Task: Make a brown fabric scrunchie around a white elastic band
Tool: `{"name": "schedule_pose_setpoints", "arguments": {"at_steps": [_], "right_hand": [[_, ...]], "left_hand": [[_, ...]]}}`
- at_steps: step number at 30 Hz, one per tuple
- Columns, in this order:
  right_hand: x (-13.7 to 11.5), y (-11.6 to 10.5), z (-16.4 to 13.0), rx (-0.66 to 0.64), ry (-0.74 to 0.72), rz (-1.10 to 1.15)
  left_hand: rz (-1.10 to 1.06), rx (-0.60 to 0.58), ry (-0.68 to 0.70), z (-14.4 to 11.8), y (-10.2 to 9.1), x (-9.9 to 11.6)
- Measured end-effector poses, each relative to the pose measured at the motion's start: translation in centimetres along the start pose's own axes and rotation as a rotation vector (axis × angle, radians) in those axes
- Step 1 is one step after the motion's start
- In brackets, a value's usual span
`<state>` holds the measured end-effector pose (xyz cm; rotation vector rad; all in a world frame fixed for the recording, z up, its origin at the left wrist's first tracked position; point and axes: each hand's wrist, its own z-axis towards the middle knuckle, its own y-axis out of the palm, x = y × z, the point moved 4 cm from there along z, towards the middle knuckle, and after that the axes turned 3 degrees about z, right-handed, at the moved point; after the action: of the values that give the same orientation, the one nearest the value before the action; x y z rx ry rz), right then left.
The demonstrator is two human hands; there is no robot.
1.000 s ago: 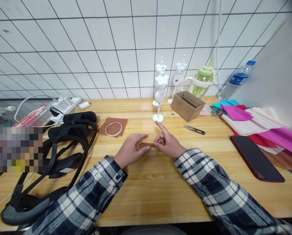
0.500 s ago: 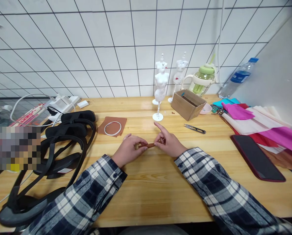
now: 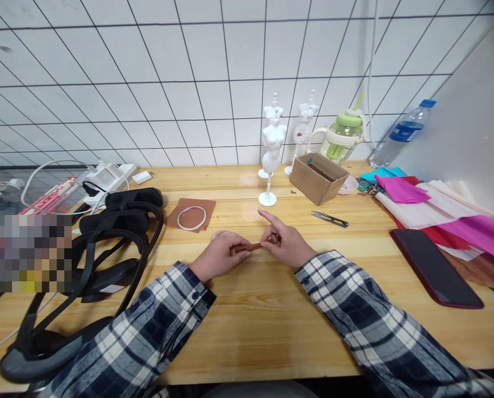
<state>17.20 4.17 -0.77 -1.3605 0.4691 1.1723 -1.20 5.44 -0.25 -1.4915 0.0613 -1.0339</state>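
Observation:
A narrow folded strip of brown fabric [image 3: 253, 247] lies on the wooden table [image 3: 263, 315] between both my hands. My left hand [image 3: 219, 260] pinches its left end with the fingertips. Its right end is pinched by my right hand [image 3: 287, 245], whose index finger sticks out. Behind my left hand rests a brown fabric square [image 3: 191, 214] with a white ring [image 3: 191, 217] on it. A white miniature mannequin [image 3: 271, 155] stands on its stand just beyond my right hand.
Black headsets [image 3: 106, 243] lie at the left. Small scissors [image 3: 330, 219], a cardboard box [image 3: 318, 177], a second mannequin [image 3: 303, 128], a green-lidded cup [image 3: 343, 136] and a water bottle [image 3: 402, 135] sit at the back right. A dark phone [image 3: 434, 267] and coloured fabric sheets [image 3: 446, 213] lie at the right.
The brown fabric piece has been folded narrower between my fingers. Both hands stayed in nearly the same place, with the left fingers curling in over the strip's end.

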Motion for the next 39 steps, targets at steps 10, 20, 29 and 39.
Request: {"name": "schedule_pose_setpoints", "arguments": {"at_steps": [10,20,29,39], "right_hand": [[0.5,-0.5,0.2,0.082,0.046,0.075],[-0.1,-1.4,0.2,0.277,-0.062,-0.119],[-2.5,-0.7,-0.2,0.199,-0.282,-0.344],[-3.8,1.3,-0.5,0.097,-0.331,-0.461]], "left_hand": [[0.132,0.128,0.026,-0.1,-1.1,0.5],[0.338,0.151,0.036,-0.4,-1.2,1.8],[0.193,0.241,-0.008,-0.7,-1.9,1.8],[0.167,0.194,0.000,-0.7,-1.5,2.6]]}}
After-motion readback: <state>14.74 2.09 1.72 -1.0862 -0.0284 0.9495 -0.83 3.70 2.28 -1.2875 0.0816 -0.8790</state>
